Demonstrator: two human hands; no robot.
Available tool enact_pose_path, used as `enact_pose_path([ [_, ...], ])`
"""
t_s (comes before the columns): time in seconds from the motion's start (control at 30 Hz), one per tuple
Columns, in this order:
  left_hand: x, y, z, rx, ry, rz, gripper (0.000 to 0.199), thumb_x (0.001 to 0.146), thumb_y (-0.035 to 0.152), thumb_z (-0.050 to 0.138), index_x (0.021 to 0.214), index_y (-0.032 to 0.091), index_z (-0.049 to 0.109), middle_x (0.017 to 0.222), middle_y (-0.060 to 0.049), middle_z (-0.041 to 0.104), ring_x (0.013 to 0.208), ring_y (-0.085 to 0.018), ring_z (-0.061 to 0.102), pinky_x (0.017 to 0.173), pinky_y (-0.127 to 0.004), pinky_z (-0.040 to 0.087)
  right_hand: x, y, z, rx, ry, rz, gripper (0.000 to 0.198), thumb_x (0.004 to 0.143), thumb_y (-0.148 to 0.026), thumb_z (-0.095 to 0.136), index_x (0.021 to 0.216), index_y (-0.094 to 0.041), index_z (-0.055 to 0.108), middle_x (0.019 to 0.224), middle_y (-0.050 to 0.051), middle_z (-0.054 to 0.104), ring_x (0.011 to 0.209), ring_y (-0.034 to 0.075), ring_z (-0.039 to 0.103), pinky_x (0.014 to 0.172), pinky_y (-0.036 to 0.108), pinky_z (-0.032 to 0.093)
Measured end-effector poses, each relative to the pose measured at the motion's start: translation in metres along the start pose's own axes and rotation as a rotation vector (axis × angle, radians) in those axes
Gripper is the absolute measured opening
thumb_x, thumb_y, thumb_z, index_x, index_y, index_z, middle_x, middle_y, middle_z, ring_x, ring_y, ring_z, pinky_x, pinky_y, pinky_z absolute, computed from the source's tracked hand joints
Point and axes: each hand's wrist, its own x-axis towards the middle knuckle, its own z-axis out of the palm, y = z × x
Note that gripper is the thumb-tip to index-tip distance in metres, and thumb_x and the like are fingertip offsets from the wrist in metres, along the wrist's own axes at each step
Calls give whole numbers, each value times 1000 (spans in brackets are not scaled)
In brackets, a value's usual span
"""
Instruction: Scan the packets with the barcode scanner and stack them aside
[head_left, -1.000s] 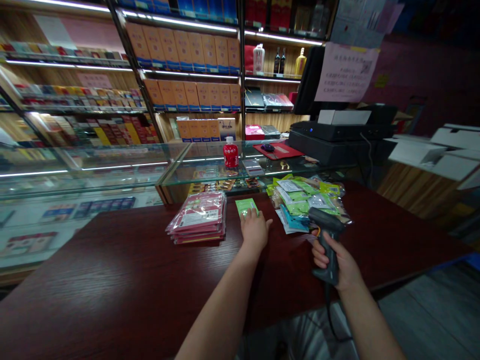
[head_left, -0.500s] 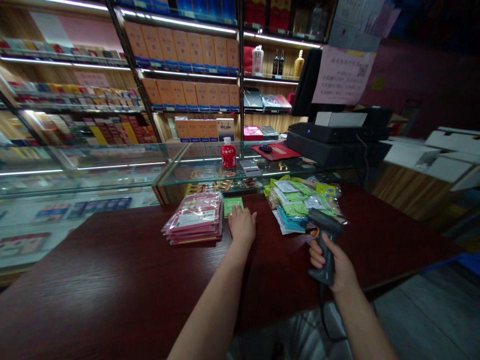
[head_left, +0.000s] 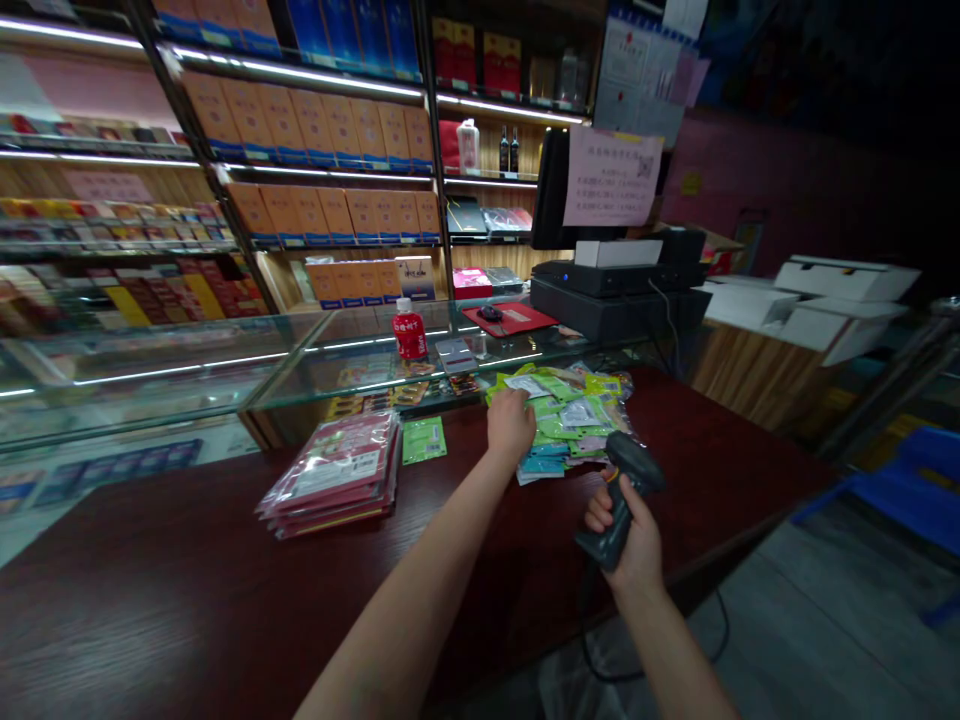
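My left hand reaches to the left side of a pile of green and blue plastic packets. Its fingers are curled closed at the edge of a green packet with a whitish label, and the fingertips are partly hidden. My right hand is wrapped round the handle of a dark barcode scanner, held above the counter just right of the pile. One green packet lies flat by itself, left of my left hand. Beside it sits a stack of pink packages in clear wrap.
A glass display case borders the dark wooden counter, with a red bottle on top. A monitor and black till stand behind the pile. The scanner's cable hangs down in front.
My left hand has left the single green packet and moved right to the pile. The barcode scanner stays in my right hand. The view has turned to the right.
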Motion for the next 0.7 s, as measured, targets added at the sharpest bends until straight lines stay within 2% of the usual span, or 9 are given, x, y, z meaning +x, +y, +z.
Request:
enact_pose_path([
  [0.1, 28, 14, 16, -19, -12, -61, 20, 80, 18, 53, 93, 15, 69, 96, -14, 65, 99, -27, 57, 91, -39, 41, 2, 1, 0, 60, 29, 5, 29, 72, -41, 71, 87, -21, 55, 57, -8, 38, 43, 6, 33, 40, 18, 30],
  [0.17, 41, 23, 24, -1, -19, -145, 20, 81, 26, 54, 85, 14, 69, 95, -17, 64, 99, -30, 57, 91, -42, 41, 4, 2, 0, 81, 35, 18, 29, 72, -40, 72, 87, -21, 55, 57, -8, 39, 43, 5, 34, 40, 17, 30],
  [0.3, 54, 37, 36, 22, 30, -346, 32, 76, 43, 61, 82, 13, 68, 108, -24, 59, 112, -40, 48, 92, -52, 38, 5, 3, 1, 110, 37, 37, 31, 70, -39, 74, 87, -21, 55, 56, -9, 40, 42, 5, 35, 39, 17, 31],
  [0.4, 58, 44, 41, 11, 40, -481, 31, 71, 40, 67, 88, 14, 68, 116, -24, 55, 117, -43, 44, 91, -55, 36, 5, 3, 2, 131, 37, 36, 32, 70, -38, 74, 89, -20, 56, 56, -9, 41, 42, 4, 35, 38, 15, 31],
  [0.57, 62, 47, 37, 19, -1, -623, 23, 73, 25, 61, 91, 15, 70, 117, -21, 58, 115, -37, 48, 90, -46, 40, 6, 4, 2, 141, 52, 26, 32, 68, -37, 76, 87, -19, 57, 55, -9, 42, 42, 3, 36, 38, 14, 31],
  [0.63, 64, 45, 32, -4, -12, -653, 23, 73, 25, 60, 90, 15, 71, 117, -21, 59, 115, -36, 50, 89, -44, 41, 6, 5, 2, 145, 52, 24, 32, 68, -36, 76, 87, -18, 58, 54, -9, 43, 42, 3, 37, 38, 14, 32],
  [0.7, 65, 40, 25, -51, -12, -603, 21, 73, 26, 60, 86, 14, 71, 111, -23, 62, 112, -38, 53, 86, -46, 43, 6, 5, 2, 148, 49, 26, 31, 68, -36, 76, 86, -18, 59, 54, -9, 44, 42, 3, 37, 38, 14, 32],
])
